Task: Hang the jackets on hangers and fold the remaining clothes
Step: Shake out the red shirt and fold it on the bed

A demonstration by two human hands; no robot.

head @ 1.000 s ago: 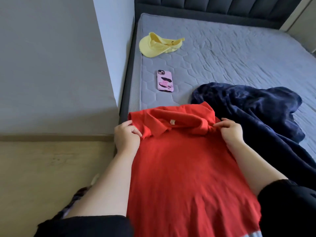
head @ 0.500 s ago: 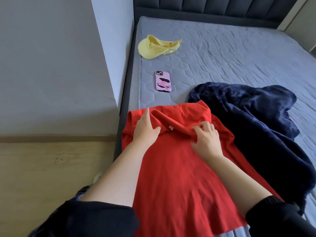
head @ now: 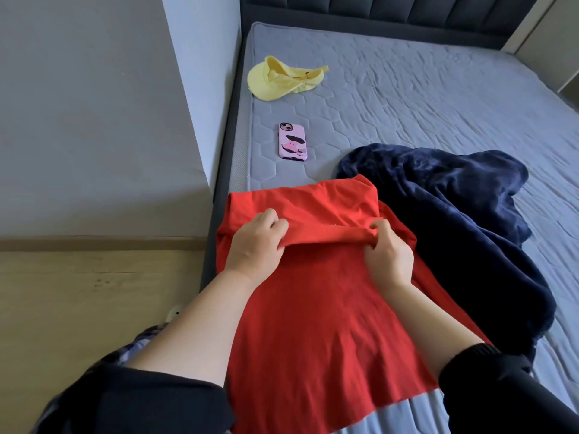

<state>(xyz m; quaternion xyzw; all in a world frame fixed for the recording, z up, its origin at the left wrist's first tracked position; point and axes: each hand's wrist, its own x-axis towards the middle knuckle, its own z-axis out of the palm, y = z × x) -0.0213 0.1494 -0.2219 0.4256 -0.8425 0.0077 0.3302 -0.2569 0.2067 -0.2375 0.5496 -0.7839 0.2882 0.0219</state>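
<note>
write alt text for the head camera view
The left hand and right hand pinch a fold across a red shirt on a grey mattress. A navy fleece garment lies to its right; a pink-cased phone and yellow cap lie beyond.

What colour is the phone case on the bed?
Pink with dark blotches, seen in the head view: phone case.

A phone (head: 292, 141) in a pink patterned case lies back up on the grey quilted mattress (head: 423, 98), beyond the left grip (head: 255, 242) and well apart from it. Farther off the same way lies a pale yellow cap (head: 282, 79) (cap or visor, hard to tell). A dark padded headboard (head: 391, 7) closes the far end. Wood-look floor (head: 78, 308) lies left of the grip.
</note>
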